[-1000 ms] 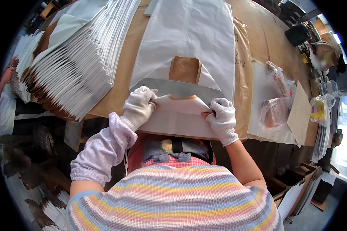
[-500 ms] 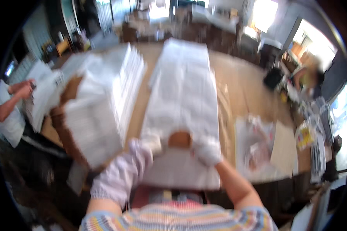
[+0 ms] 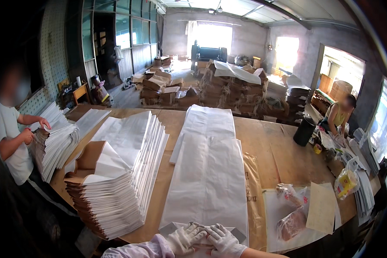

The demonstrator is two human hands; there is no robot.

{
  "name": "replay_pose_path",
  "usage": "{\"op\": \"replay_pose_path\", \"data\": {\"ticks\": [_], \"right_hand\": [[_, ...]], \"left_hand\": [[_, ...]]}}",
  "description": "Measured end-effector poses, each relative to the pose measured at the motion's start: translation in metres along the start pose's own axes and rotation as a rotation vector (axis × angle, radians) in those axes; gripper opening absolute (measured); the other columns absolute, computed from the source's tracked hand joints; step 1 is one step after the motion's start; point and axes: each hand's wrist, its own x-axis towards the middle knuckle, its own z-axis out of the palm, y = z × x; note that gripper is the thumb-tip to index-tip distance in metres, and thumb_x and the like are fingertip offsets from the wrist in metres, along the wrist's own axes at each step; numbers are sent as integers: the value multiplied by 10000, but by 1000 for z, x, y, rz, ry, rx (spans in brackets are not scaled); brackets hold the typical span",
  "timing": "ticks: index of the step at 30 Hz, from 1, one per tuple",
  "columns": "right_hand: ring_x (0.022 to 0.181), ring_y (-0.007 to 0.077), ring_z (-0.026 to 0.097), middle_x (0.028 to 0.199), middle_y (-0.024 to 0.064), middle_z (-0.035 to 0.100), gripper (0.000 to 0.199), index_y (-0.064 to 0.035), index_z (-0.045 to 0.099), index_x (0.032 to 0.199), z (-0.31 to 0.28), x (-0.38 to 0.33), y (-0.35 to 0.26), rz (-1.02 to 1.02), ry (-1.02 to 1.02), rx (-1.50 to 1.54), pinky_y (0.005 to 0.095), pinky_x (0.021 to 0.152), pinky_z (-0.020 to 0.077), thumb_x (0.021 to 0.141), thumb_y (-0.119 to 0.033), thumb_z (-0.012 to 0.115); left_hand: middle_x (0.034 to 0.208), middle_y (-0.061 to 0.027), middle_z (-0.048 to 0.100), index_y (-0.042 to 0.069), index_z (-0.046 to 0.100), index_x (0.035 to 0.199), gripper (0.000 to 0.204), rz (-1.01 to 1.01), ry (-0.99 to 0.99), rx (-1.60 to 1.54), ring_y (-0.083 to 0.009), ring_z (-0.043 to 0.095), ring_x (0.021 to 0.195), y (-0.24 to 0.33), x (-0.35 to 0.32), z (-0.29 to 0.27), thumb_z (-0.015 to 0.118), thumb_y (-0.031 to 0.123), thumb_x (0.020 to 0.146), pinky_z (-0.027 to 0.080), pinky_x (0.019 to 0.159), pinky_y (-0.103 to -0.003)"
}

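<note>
A long white paper bag [image 3: 206,172] lies lengthwise down the middle of the table, overlapping another white sack [image 3: 208,117] beneath its far end. At its near end the paper is folded into a flap with grey triangular corners. My left hand [image 3: 185,238], in a white knit glove, rests flat on this fold with fingers stretched out. Beside it, my right hand [image 3: 222,241], gloved alike, presses flat too, its fingertips close to the left ones. Neither hand grips anything. A lilac sleeve covers my left forearm; the right forearm is bare.
A tall fanned stack of white bags [image 3: 116,193] with brown insides stands to the left. To the right lie plastic-wrapped items [image 3: 291,223], a beige sheet [image 3: 321,208] and a dark cylinder [image 3: 304,131]. One person works at the left edge, another at the far right.
The view has tilted up and sharpened. The round brown opening between my hands at the bag's near end no longer shows; the end is now folded, with both hands flat on it.
</note>
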Motion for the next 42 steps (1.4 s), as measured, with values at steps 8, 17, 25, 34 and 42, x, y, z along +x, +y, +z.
{"op": "replay_pose_path", "data": {"ticks": [8,17,25,34,42], "right_hand": [[1214,307,605,1255,110,676,477,-57,716,1073,35,-24,21,534,637,560,482,1089,445,726,-379,777],[1146,372,612,1189,138,663,509,-70,679,1089,-4,-5,63,805,356,369,442,986,490,734,-398,838],[995,356,655,1105,145,686,477,-45,674,1170,-5,-7,87,425,961,-195,449,867,532,706,-101,769],[1094,260,688,1084,79,733,219,-109,748,1055,0,176,-63,-189,61,-396,400,954,525,875,-183,648],[980,231,733,973,48,760,154,-171,793,964,-11,189,-59,-165,-215,-334,405,725,532,878,-191,666]], "left_hand": [[1344,-210,647,-1,649,1296,573,-640,544,-316,-398,584,1285,-12,-25,-15,745,410,908,416,1148,-451],[1652,-107,386,129,791,1106,338,-918,-50,-80,-358,658,1188,-57,-58,-48,753,334,840,485,1084,-434],[1616,-95,444,169,803,1043,229,-876,149,38,-372,605,1256,-42,-75,-23,622,198,906,460,1108,-433],[1583,-153,478,172,839,931,196,-890,350,-19,-373,570,1281,-47,-80,-10,679,158,819,418,1150,-412],[1064,-83,776,33,654,1343,549,-984,606,-245,-274,635,1188,-63,-85,29,740,92,804,411,1117,-397]]}}
